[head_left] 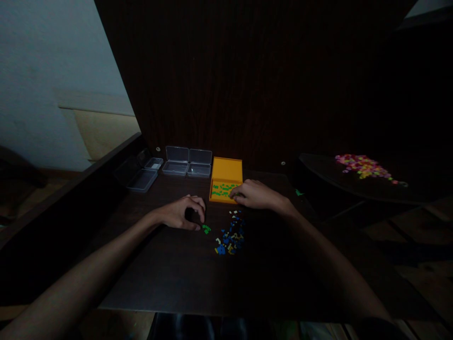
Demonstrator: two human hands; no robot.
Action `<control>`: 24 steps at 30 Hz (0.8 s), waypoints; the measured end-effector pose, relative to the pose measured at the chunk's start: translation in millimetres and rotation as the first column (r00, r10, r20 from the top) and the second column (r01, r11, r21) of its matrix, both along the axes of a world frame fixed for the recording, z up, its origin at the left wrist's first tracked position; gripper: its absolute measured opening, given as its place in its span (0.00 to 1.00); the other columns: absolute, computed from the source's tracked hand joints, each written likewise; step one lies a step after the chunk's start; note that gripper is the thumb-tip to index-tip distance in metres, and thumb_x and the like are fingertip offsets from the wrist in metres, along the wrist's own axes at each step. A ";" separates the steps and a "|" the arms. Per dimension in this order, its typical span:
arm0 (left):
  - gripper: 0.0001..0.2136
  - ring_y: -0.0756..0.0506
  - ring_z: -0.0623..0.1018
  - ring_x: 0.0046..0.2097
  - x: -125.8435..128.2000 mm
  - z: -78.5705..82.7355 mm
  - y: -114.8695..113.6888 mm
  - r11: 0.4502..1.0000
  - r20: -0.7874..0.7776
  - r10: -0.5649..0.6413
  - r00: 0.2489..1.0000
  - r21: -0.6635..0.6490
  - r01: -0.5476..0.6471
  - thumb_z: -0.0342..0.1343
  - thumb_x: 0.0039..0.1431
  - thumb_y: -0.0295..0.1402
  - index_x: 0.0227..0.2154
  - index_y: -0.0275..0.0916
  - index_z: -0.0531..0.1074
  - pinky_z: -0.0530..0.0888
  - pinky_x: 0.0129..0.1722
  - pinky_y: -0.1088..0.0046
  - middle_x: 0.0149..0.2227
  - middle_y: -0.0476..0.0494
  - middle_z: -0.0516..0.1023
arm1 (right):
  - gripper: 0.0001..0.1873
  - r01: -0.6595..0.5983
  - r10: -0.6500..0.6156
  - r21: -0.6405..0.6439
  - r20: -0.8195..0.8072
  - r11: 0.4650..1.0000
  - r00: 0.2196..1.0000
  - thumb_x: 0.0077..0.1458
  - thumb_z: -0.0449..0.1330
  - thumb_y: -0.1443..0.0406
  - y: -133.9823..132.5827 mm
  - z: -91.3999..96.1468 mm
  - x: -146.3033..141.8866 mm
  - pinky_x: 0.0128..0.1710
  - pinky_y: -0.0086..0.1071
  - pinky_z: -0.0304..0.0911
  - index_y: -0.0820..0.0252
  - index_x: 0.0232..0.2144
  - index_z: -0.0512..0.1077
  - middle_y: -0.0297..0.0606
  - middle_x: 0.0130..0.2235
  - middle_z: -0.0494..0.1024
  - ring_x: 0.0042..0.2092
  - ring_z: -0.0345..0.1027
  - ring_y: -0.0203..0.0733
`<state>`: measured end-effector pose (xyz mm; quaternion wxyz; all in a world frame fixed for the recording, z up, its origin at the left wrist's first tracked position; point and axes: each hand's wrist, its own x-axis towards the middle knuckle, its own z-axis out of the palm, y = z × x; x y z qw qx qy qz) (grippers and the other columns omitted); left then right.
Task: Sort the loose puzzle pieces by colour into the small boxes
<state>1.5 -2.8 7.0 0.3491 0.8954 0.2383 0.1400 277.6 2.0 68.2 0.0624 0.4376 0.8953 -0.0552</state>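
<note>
My left hand (pixel 177 212) rests on the dark table, thumb and curved fingers apart with nothing visible between them. Just right of its fingertips lies a small cluster of green building-block pieces (pixel 206 229). My right hand (pixel 255 194) reaches over the right side of an open yellow box (pixel 227 169), its fingers bent down together; whatever is under the fingertips is hidden. Many small green pieces (pixel 221 190) are scattered in the box's lower half. In front of the box, blue, white and yellow pieces (pixel 231 236) spread loosely over the tabletop.
Two open clear plastic cases (pixel 176 168) (pixel 199 170) stand left of the yellow box, with more clear cases (pixel 142 181) farther left. A dark upright panel (pixel 226 85) closes off the back. Colourful beads (pixel 364 166) lie on a dark surface at right.
</note>
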 end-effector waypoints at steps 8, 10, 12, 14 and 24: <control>0.04 0.45 0.74 0.43 -1.1 0.8 3.3 0.998 0.043 -0.051 0.998 -0.035 0.052 0.63 0.49 0.31 0.30 0.39 0.79 0.66 0.52 0.63 0.39 0.45 0.75 | 0.17 -0.304 0.280 -0.160 -0.157 0.939 0.947 0.58 0.57 0.66 -25.8 -20.2 -40.9 0.38 0.30 0.60 0.53 0.49 0.76 0.38 0.41 0.81 0.40 0.72 0.41; 0.04 0.44 0.74 0.43 -1.3 0.2 3.5 0.998 0.048 -0.053 0.997 -0.039 0.054 0.63 0.49 0.30 0.29 0.39 0.79 0.65 0.53 0.62 0.39 0.45 0.75 | 0.18 -0.316 0.290 -0.172 -0.159 0.933 0.944 0.57 0.58 0.66 -27.3 -26.1 -46.0 0.36 0.30 0.59 0.53 0.50 0.76 0.39 0.40 0.81 0.39 0.72 0.40; 0.03 0.44 0.75 0.43 -1.4 -0.5 3.3 0.998 0.048 -0.047 0.998 -0.042 0.049 0.64 0.49 0.30 0.29 0.39 0.79 0.63 0.54 0.60 0.38 0.45 0.75 | 0.18 -0.320 0.296 -0.173 -0.155 0.931 0.943 0.57 0.60 0.65 -27.3 -29.6 -48.6 0.34 0.29 0.58 0.53 0.50 0.76 0.38 0.38 0.81 0.37 0.72 0.40; 0.03 0.44 0.75 0.43 -1.3 -0.8 2.6 0.998 0.047 -0.036 0.998 -0.045 0.038 0.65 0.49 0.30 0.29 0.39 0.79 0.62 0.56 0.60 0.39 0.45 0.76 | 0.17 -0.334 0.309 -0.164 -0.160 0.928 0.938 0.57 0.60 0.65 -26.9 -31.0 -49.4 0.32 0.29 0.57 0.54 0.50 0.76 0.37 0.36 0.81 0.35 0.71 0.39; 0.05 0.46 0.74 0.43 0.1 -3.4 4.0 0.999 0.042 -0.021 0.999 -0.040 0.023 0.64 0.56 0.35 0.32 0.40 0.80 0.66 0.49 0.67 0.39 0.45 0.75 | 0.13 -0.361 0.337 -0.121 -0.182 0.925 0.924 0.59 0.59 0.67 -30.0 -30.6 -55.0 0.29 0.26 0.54 0.56 0.45 0.78 0.39 0.35 0.82 0.33 0.71 0.36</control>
